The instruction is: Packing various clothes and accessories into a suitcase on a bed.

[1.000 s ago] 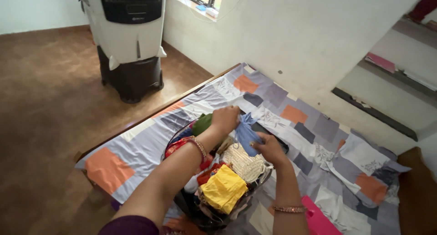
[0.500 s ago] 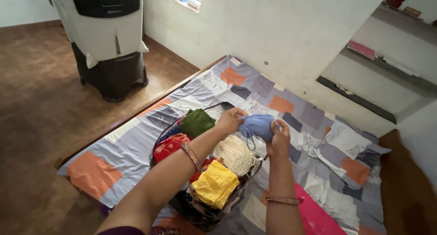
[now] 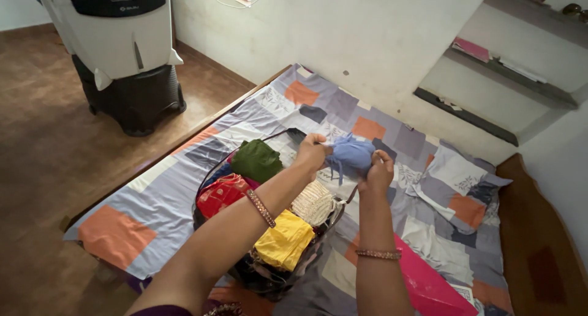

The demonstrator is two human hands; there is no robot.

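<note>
My left hand (image 3: pixel 312 151) and my right hand (image 3: pixel 378 173) both grip a bunched blue cloth (image 3: pixel 350 157), held up above the bed. Below my arms sits a dark basket (image 3: pixel 263 279) full of folded clothes: a green piece (image 3: pixel 256 159), a red one (image 3: pixel 222 192), a cream knitted one (image 3: pixel 312 202) and a yellow one (image 3: pixel 283 239). The basket rests on a patchwork bedsheet (image 3: pixel 153 199) of grey, white and orange squares.
A white and black air cooler (image 3: pixel 125 52) stands on the brown floor at the upper left. A pink item (image 3: pixel 429 285) lies on the bed by my right arm. Wall shelves (image 3: pixel 490 71) run along the upper right. The wooden bed frame (image 3: pixel 539 255) shows at right.
Both hands have lifted the blue cloth out of the basket and raised it above the bed. The view has shifted closer and slightly right.
</note>
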